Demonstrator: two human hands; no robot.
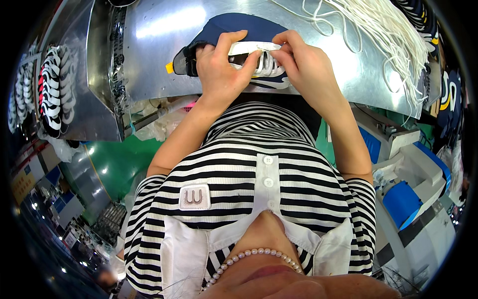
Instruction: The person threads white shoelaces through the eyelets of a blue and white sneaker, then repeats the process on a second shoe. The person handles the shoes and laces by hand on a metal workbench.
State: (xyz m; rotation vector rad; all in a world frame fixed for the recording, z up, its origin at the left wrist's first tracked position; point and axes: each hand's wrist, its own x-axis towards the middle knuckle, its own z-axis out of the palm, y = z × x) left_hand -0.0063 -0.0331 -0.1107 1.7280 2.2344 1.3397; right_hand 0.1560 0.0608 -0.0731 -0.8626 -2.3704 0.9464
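Navy shoe (249, 27), metal table (154, 55) beneath it, left hand (221, 65) gripping it, right hand (309, 62) pinching its white strip (244, 48), white laces (378, 25) heaped to its right

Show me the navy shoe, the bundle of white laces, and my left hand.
Navy shoe (249, 31): head view, on its smooth dark blue fabric.
Bundle of white laces (386, 35): head view, on the strands midway along the bundle.
Left hand (220, 70): head view, on the back of the hand.
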